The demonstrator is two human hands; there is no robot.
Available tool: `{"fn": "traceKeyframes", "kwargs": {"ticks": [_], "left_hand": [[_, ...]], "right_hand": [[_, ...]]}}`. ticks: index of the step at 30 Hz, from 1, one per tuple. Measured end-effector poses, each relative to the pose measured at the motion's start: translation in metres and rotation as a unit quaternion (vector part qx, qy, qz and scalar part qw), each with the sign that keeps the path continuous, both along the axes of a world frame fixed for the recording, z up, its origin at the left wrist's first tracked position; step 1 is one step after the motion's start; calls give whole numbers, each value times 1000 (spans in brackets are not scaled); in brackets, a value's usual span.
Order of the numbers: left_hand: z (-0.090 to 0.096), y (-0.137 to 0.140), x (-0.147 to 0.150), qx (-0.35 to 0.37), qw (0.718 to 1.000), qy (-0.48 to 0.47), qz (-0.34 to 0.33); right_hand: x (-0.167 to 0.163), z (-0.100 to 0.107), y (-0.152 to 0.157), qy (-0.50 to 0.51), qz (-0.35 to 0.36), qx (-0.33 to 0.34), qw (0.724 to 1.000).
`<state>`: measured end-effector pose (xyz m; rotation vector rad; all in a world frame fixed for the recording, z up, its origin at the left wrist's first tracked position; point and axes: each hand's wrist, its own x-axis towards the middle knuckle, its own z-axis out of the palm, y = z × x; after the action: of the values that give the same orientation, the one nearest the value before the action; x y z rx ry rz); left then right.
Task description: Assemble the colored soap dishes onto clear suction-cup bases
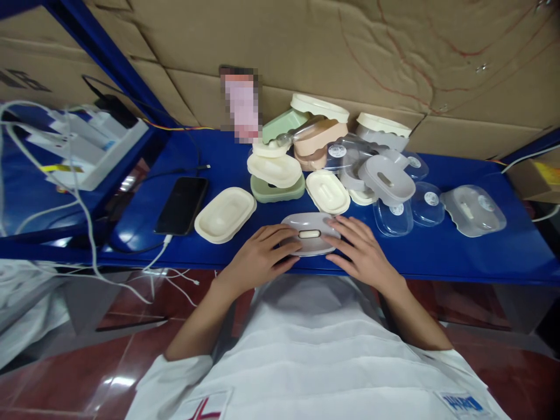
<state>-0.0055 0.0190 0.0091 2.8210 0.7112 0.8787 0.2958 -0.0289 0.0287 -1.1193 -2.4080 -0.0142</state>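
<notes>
A grey oval plastic dish (314, 223), shaped like a soap dish, rests near the table's front edge. In its centre is a cream piece (308, 234) set in an elongated slot. My left hand (268, 251) grips the dish's left end, fingers over the rim. From the other side, my right hand (356, 248) grips the right end with bent fingers; its thumb side is partly hidden. Just beyond the hands lie a cream dish (328, 191) and a green dish (280, 189) with a cream one (275, 169) on it.
Further cream (225, 214), peach (321, 134) and grey (387, 178) dishes are piled behind. Clear lids (427, 203) and a covered grey dish (475, 210) lie right. A plugged-in phone (182, 205) and a power strip (105, 154) with white cables are left. Cardboard (297, 46) lines the back.
</notes>
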Motion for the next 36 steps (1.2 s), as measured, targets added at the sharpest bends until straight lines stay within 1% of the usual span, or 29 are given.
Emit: {"fn": "traceKeyframes", "kwargs": {"ticks": [1,3,5,7,8,10,11,12,14,16,18,21,23,25,26,28,30,36], "left_hand": [[0,0,0,-8,1000,2,8],[0,-1,-1,-26,999,-1,37],[1,-1,-2,-35,998,-9,57],[2,-1,-2,-40,998,-20,47],[2,-1,-2,-45,998,-23,32],[4,-1,-2,-56,998,-29,2],[4,-1,-2,-60,998,-32,-6],[4,-2,-2,-64,997,-33,-11],[5,-3,-3,-71,997,-35,-7],[4,-5,-3,-81,996,-38,7],[5,-6,-4,-100,994,-50,17],[6,-7,-4,-129,989,-73,18],[7,-6,-5,-132,988,-78,18],[8,-5,-5,-129,988,-78,19],[7,-5,-6,-130,988,-76,18],[5,-5,-7,-139,988,-71,15],[3,-4,-7,-143,987,-66,17],[0,-4,-7,-106,993,-55,19]], "right_hand": [[2,6,-2,11,-31,27,999],[13,15,-7,41,-139,73,987],[28,17,-11,56,-274,86,956],[44,12,-12,45,-382,62,921],[51,7,-12,35,-418,39,907],[62,0,-10,26,-456,-10,889],[65,-2,-10,30,-459,-31,887],[68,-1,-10,41,-452,-49,890],[72,5,-14,71,-411,-77,905],[74,12,-21,103,-348,-103,926],[72,15,-28,118,-270,-136,946],[57,11,-28,109,-126,-176,970],[41,6,-21,92,-35,-186,978],[24,4,-10,66,33,-188,979],[17,4,-5,55,55,-184,980],[7,5,1,43,79,-168,982],[1,5,4,44,87,-144,985],[1,0,-2,32,75,-100,992]]}}
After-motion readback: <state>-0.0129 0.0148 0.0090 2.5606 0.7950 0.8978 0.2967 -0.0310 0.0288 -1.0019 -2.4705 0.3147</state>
